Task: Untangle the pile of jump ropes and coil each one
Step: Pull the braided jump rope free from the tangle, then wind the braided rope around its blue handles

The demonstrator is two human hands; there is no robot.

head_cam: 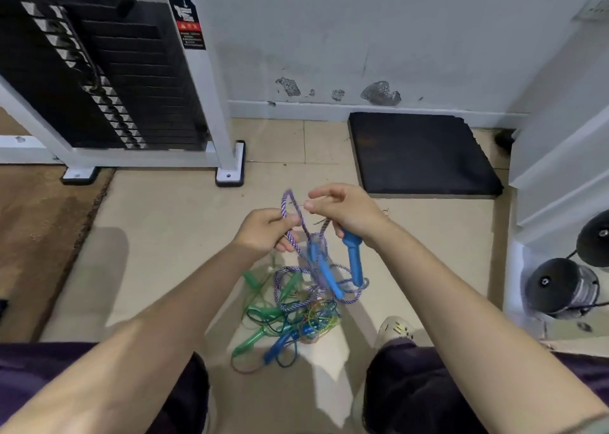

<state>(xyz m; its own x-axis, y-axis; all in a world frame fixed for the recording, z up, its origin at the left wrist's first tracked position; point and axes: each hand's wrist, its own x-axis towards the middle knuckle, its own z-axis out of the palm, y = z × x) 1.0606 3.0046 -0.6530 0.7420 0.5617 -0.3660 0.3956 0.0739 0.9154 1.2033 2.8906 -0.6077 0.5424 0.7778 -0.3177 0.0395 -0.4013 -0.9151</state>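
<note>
Fingers of the left hand (263, 232) are curling around a purple-and-white braided rope (294, 218), pinching a loop of it that is standing up between the two hands, while the fingers of the right hand (346, 213) are closing on the top of a blue handle (354, 262), with the forefinger and thumb held just apart near the loop's right side. The blue handle is hanging down from the right palm, and a second blue handle (324, 274) is dangling just beside it, caught in the braided rope's strands. Below the hands, the braided rope is trailing down into a tangled pile of jump ropes (296, 308) that is lying on the tiled floor (158, 236), between the person's knees. Green handles (248, 341) and thin green cords are spreading out on the left of the pile, a small blue handle (280, 344) is lying near its front edge, and yellowish cord is showing in the middle. A pale shoe (395, 330) is resting on the floor just right of the pile. Farther back, a black mat (421, 153) is lying against the white wall (362, 31), a white-framed weight stack (108, 81) is standing at left, and dark dumbbells (560, 285) are sitting at right.
</note>
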